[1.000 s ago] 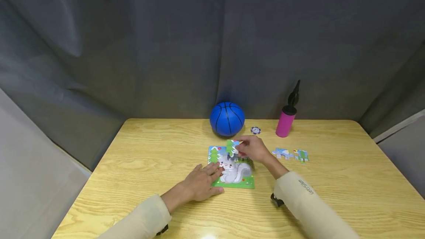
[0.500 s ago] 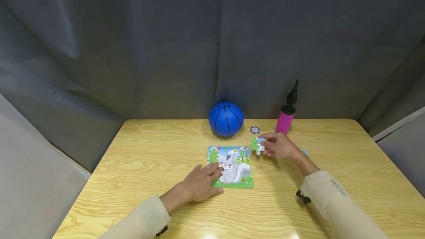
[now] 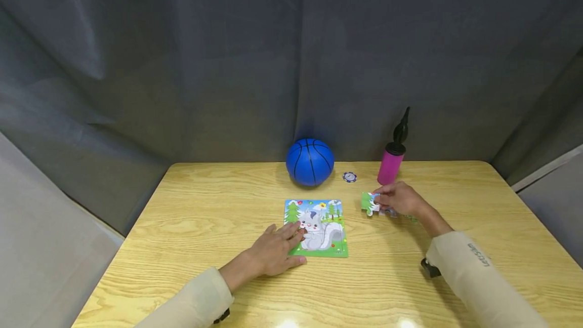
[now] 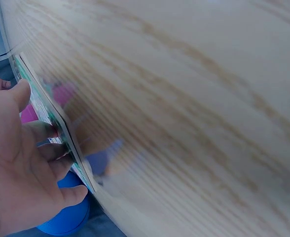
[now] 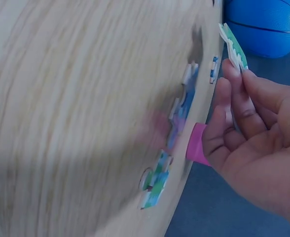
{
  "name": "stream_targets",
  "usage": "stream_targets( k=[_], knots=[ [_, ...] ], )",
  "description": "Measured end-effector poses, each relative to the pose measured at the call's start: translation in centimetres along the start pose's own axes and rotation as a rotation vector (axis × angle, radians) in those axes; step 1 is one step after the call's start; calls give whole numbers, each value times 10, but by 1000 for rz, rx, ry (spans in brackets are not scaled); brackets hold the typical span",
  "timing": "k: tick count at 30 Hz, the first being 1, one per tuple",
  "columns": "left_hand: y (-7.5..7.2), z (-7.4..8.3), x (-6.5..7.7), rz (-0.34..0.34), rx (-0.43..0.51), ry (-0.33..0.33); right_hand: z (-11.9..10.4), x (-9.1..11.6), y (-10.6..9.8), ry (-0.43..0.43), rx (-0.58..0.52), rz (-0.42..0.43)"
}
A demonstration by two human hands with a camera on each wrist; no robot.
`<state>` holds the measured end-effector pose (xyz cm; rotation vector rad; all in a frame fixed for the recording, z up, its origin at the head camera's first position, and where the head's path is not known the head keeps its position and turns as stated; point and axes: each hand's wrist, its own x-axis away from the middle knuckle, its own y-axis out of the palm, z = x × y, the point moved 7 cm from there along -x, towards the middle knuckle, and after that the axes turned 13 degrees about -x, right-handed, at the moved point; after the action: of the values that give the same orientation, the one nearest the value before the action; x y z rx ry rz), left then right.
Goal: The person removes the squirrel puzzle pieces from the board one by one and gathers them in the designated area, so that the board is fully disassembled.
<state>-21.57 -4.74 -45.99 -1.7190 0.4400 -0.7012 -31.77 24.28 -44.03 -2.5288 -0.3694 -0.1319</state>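
My right hand (image 3: 402, 201) pinches tree piece (image 3: 369, 202), right of puzzle (image 3: 321, 229), apart from it | near-square, no clear long axis | loose pieces (image 5: 184, 101): same side, nearer this hand | my left hand (image 3: 277, 250): unclenched, on puzzle's left part

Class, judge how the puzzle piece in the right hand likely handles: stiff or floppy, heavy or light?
The puzzle piece seems stiff, jutting out without visible droop. The right hand pinches it by fingertips, so it is probably light.
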Motion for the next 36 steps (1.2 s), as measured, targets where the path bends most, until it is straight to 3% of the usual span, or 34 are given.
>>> stream_targets(
  k=[8, 13, 18, 31, 36],
  knots=[
    [0, 2, -1, 20, 4, 10, 5, -7, 3, -31, 0, 42],
    [0, 2, -2, 20, -1, 9, 1, -9, 6, -74, 104, 76],
    [1, 3, -3, 16, -5, 11, 0, -10, 6, -66, 172, 112],
    [1, 1, -4, 19, 18, 3, -1, -9, -1, -37, 206, 149],
    [1, -2, -2, 38, 57, 3, -8, -10, 1, -71, 196, 163]
  ],
)
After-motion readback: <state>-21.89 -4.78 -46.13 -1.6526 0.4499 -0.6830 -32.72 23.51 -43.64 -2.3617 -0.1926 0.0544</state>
